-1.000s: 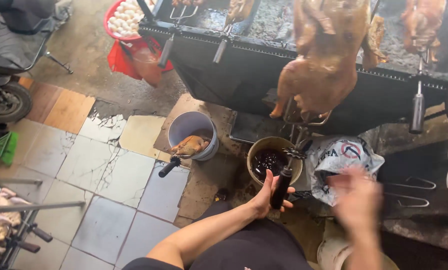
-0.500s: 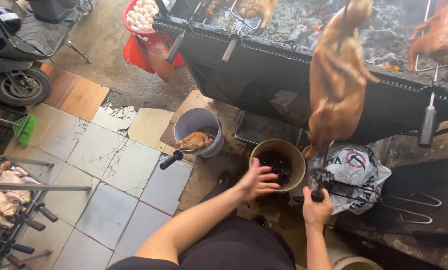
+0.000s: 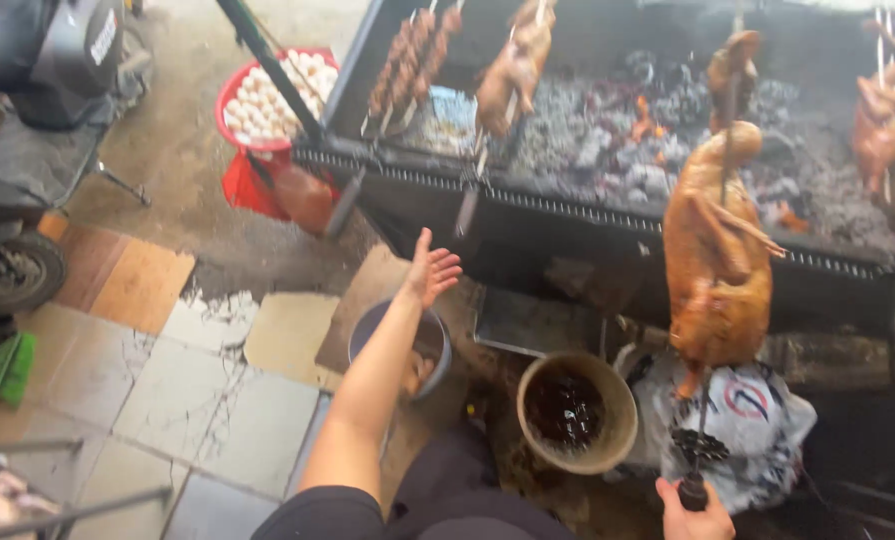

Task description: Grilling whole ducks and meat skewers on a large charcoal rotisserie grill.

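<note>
My right hand [image 3: 694, 512] grips the black handle of a spit at the bottom edge, and a browned roast duck [image 3: 715, 250] hangs upright on that spit above a dark sauce bucket [image 3: 577, 410]. My left hand [image 3: 430, 270] is raised with fingers spread and holds nothing. It hovers in front of the black charcoal grill [image 3: 527, 215], just below the handles of skewers that lean over the coals.
A grey bucket [image 3: 437, 345] sits under my left arm. More poultry roasts on spits [image 3: 515, 60] over the coals, another [image 3: 892, 130] at the right. A red basket of eggs [image 3: 272, 95] stands at the grill's left. A scooter [image 3: 27, 150] is parked at far left. A plastic bag [image 3: 767, 425] lies beside the sauce bucket.
My left hand left the sauce bucket rim and rose toward the grill's skewer handles. My right hand lifted the spitted duck higher, and the view shifted up onto the coals.
</note>
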